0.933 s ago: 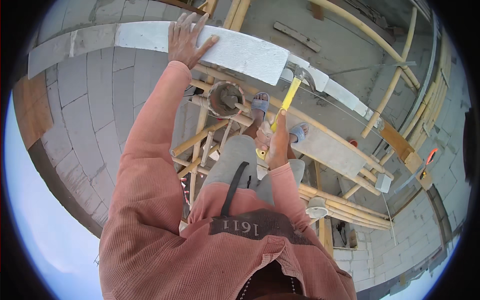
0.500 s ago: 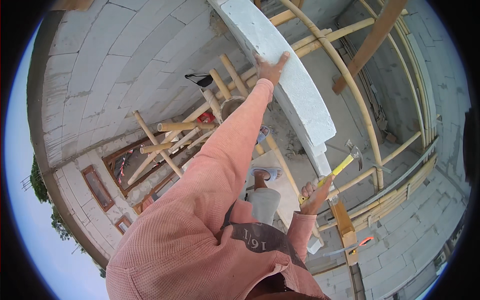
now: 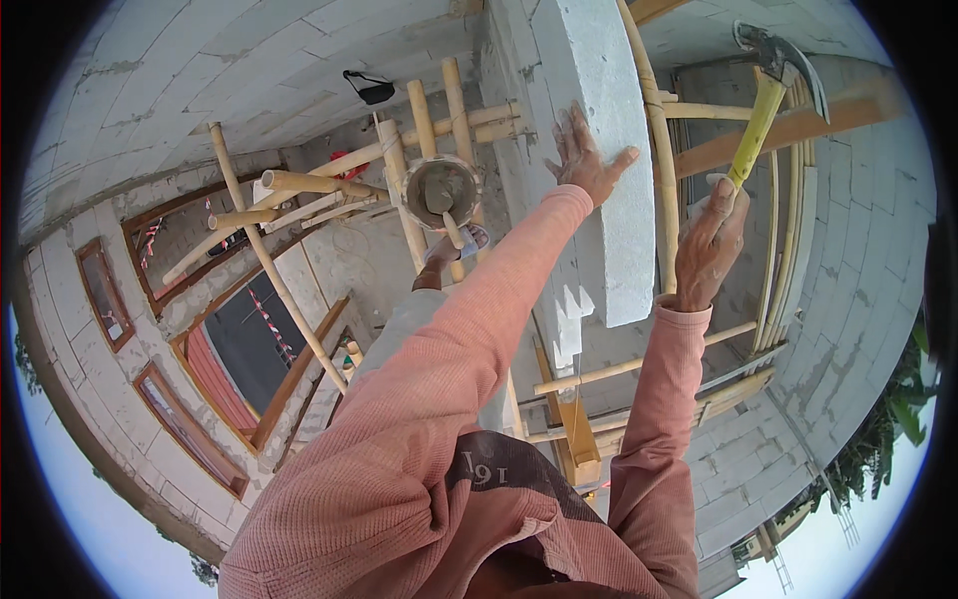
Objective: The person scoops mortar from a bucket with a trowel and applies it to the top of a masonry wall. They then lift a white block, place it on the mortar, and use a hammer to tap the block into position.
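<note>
Left hand [image 3: 591, 172] on block [image 3: 627, 255], hammer [image 3: 758, 125] in right hand [image 3: 709, 250]

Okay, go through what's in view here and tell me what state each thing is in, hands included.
Left hand: open, spread on the block
Right hand: closed around the hammer's handle
Hammer: held up, clear of the block
Block: lying under the left hand
Bucket: open, grey material inside
Sandal: worn on a foot

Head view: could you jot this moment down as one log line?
left hand: spread on white block | right hand: gripping yellow-handled hammer | bucket: left of white block
</note>
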The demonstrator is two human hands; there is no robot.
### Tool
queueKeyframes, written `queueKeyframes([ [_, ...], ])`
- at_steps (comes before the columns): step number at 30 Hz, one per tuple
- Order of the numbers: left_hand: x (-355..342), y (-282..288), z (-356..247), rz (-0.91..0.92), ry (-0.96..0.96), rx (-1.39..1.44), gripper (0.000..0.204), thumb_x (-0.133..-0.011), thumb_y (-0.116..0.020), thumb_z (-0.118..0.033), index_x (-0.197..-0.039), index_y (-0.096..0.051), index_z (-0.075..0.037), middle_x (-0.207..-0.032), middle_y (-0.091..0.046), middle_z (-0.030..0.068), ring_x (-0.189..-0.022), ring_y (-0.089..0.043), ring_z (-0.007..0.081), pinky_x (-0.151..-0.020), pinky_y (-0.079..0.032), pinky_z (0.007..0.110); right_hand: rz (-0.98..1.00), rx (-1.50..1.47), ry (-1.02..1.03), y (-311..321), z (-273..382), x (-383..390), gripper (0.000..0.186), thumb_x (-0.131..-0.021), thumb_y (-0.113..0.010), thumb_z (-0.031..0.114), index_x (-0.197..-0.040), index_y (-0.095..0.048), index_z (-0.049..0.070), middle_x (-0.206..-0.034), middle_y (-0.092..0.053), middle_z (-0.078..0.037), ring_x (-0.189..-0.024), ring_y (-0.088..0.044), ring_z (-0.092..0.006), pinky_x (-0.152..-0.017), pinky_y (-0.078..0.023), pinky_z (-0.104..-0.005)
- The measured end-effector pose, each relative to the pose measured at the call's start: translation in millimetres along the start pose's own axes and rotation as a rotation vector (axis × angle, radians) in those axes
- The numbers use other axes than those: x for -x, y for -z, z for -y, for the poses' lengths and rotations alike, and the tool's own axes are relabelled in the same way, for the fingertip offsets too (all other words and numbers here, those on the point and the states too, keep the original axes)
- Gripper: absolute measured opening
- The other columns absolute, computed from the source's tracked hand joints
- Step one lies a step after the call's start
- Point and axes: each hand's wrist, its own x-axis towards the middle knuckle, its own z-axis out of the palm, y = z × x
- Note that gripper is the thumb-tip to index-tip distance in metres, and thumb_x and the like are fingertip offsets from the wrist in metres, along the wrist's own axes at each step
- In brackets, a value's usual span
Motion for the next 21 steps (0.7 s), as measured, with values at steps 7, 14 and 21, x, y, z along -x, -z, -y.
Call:
queueKeyframes([
  [7, 2.5, 9.2, 3.1, 0.014, 0.097, -0.058, 0.122, -0.081, -0.061, -0.071, -0.156, 0.016, -0.015, -0.163, 0.01, 0.0201, -0.151, 0.011, 0.0397, -0.114, -0.004, 0.071, 0.555, -0.176, -0.453, -43.7, -8.6, -23.5, 0.05, -0.102, -0.045, 0.052, -0.101, -0.061, 0.004, -0.059, -0.05, -0.005, -0.043, -0.049, -0.0151, -0.041, -0.041, -0.0301],
  [14, 0.2, 2.5, -8.9, 0.061, 0.093, 0.006, 0.121, -0.082, -0.062, -0.068, -0.156, 0.018, -0.017, -0.163, 0.013, 0.0216, -0.151, 0.012, 0.0397, -0.114, -0.002, 0.071, 0.355, -0.758, -0.75, -66.7, -101.7, -138.7, 0.041, -0.104, -0.046, 0.043, -0.105, -0.055, 0.003, -0.059, -0.038, 0.006, -0.04, -0.033, -0.0036, -0.035, -0.027, -0.0207],
  [21, 0.6, 4.3, -3.6, 0.052, 0.083, -0.012, 0.121, -0.082, -0.061, -0.069, -0.156, 0.019, -0.016, -0.162, 0.013, 0.0214, -0.151, 0.012, 0.0397, -0.113, -0.003, 0.072, 0.924, -0.557, -0.939, -103.2, -125.2, -152.8, 0.039, -0.104, -0.048, 0.042, -0.105, -0.056, 0.003, -0.056, -0.04, 0.007, -0.036, -0.031, -0.0019, -0.03, -0.028, -0.0197],
])
